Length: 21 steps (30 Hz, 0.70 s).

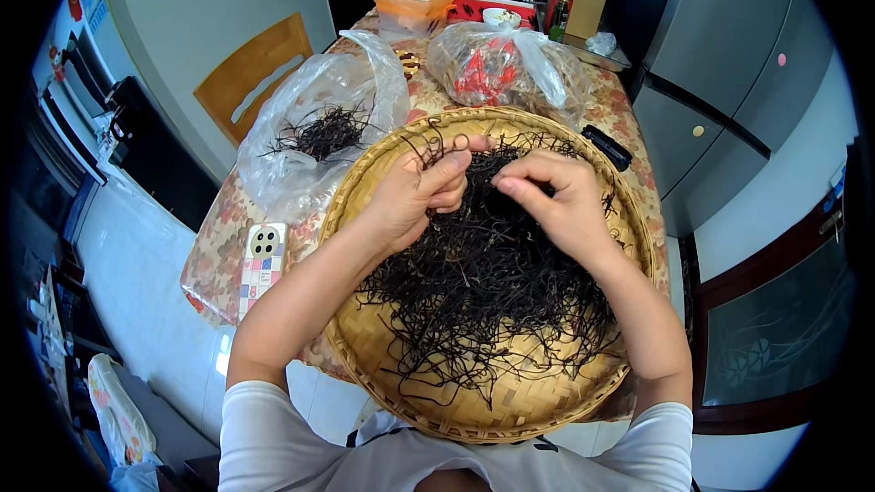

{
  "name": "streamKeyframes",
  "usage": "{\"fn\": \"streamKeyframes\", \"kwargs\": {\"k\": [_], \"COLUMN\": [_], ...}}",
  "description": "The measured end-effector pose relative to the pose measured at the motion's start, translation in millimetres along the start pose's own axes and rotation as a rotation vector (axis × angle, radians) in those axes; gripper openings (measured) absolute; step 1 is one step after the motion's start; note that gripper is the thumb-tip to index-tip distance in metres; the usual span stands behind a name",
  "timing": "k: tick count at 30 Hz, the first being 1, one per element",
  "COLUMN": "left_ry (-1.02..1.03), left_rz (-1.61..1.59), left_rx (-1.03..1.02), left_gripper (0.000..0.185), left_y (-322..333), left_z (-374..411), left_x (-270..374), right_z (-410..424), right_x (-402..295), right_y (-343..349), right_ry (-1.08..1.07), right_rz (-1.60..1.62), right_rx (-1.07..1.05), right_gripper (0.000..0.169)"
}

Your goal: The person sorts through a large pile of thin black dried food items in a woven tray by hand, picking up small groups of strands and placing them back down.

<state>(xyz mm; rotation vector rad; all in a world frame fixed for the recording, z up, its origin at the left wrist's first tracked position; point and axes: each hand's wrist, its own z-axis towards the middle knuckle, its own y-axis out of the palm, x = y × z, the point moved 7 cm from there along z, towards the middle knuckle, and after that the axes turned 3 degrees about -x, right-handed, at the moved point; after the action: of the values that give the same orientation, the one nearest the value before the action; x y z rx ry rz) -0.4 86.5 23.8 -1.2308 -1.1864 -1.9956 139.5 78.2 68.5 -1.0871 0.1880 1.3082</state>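
A round woven bamboo tray (383, 383) lies before me, its near rim close to my body. Dark, thin, wiry dried strands (472, 280) are heaped in a tangle across its middle. My left hand (427, 184) is over the upper left of the heap, thumb against the curled fingers and index finger stretched out. A few dark strands (432, 128) held there stick up above the knuckles. To its right, my right hand (554, 195) pinches thumb and index finger together above the heap. Whether a strand is between those fingertips is too small to tell.
An open clear plastic bag (273, 178) with more dark strands sits left of the tray. Behind are a full, knotted plastic bag (506, 68) and an orange-lidded box (413, 7). A phone in a patterned case (263, 256) and a black object (606, 147) flank the tray.
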Motion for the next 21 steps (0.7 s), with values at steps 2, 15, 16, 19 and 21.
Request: {"fn": "streamKeyframes", "kwargs": {"k": [2,15,16,19,21], "left_ry": [-0.041,0.093,0.111,0.151,0.157], "left_rz": [0.038,-0.156,-0.191,-0.206,-0.089], "left_rx": [-0.039,-0.02,-0.063,-0.161,-0.184], "left_gripper": [0.026,0.035,0.035,0.038,0.044], "left_y": [4,-8,-6,-2,2], "left_z": [-2,0,0,-1,-3], "left_x": [-3,13,13,14,13], "right_z": [-2,1,1,1,0], "right_x": [-10,12,12,10,13], "right_y": [8,-7,-6,-5,-4], "right_ry": [-0.079,0.054,0.083,0.162,0.199], "right_rz": [-0.084,-0.152,-0.143,-0.108,-0.071], "right_rx": [-0.017,0.02,0.012,-0.008,-0.019], "right_gripper": [0.007,0.014,0.014,0.014,0.014]}}
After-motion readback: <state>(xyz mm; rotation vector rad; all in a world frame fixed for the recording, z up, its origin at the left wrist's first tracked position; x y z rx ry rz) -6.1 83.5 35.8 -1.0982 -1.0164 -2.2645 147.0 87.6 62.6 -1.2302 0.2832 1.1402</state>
